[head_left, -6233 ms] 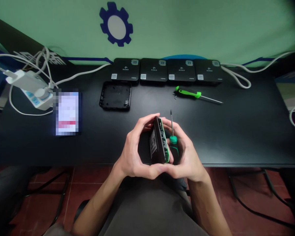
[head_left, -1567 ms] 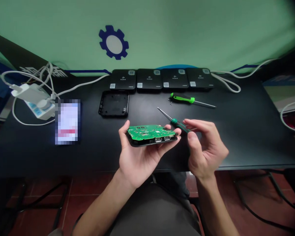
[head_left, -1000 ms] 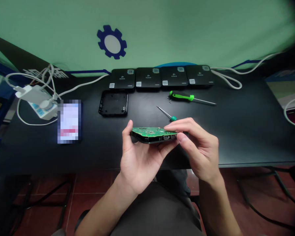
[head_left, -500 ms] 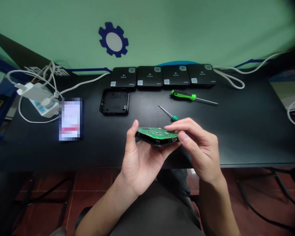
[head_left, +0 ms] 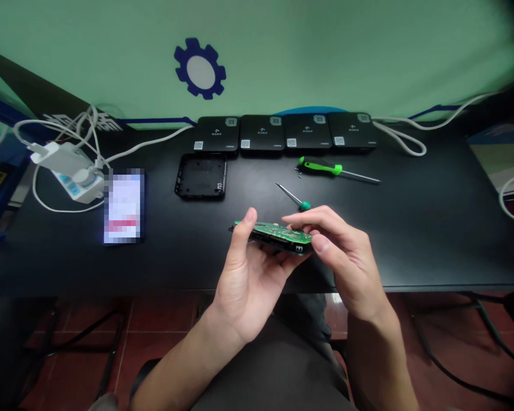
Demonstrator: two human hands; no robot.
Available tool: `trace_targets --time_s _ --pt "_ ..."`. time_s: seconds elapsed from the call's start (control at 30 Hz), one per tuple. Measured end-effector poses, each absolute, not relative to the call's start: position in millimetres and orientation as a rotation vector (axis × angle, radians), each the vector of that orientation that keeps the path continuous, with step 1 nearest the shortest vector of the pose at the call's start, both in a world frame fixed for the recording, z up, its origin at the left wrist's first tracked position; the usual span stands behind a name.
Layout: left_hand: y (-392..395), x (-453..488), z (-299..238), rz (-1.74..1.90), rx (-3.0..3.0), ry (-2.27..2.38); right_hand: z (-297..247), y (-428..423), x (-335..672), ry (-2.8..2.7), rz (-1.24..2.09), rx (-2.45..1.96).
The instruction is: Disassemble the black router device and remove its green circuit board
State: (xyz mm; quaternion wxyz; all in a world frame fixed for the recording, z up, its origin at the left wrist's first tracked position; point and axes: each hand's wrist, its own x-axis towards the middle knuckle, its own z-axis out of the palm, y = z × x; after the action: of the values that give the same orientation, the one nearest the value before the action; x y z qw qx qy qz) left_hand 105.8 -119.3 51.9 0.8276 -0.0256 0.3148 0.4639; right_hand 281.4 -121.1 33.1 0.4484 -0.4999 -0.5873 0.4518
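Observation:
My left hand [head_left: 246, 291] is wrapped under a black plastic case half [head_left: 268, 242], its thumb over the left edge. On top of the case lies a green circuit board [head_left: 282, 230], tilted, with a gap showing along its near edge. My right hand [head_left: 353, 260] pinches the board's right end between thumb and fingers; the far fingertips are partly hidden. Just beyond my hands, a small screwdriver with a green handle [head_left: 305, 205] lies on the table. Farther back is a larger green-and-black screwdriver [head_left: 321, 166], with several tiny screws [head_left: 299, 174] beside its handle.
An empty black case half [head_left: 201, 177] lies open side up. Behind it stands a row of several black boxes [head_left: 261, 137] along the wall. A phone [head_left: 124, 208] with a blurred screen, a white power strip [head_left: 83, 191] and tangled cables [head_left: 92, 123] occupy the table's left side.
The case and board have turned in my hands, showing a different side with a gap between them. My left thumb has shifted right over the edge. The right hand stays at the right end.

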Motion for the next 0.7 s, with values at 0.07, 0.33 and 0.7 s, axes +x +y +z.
trace_targets --time_s 0.07,0.33,0.7 --pt "-120 106 52 0.995 -0.052 0.699 31 -120 282 -1.441 1.149 -1.226" --pt "-125 107 54 1.053 0.067 0.797 23 -118 284 -1.431 1.283 -1.126" --pt "-127 113 54 1.146 0.065 0.853 14 -119 284 -1.379 1.365 -1.06"
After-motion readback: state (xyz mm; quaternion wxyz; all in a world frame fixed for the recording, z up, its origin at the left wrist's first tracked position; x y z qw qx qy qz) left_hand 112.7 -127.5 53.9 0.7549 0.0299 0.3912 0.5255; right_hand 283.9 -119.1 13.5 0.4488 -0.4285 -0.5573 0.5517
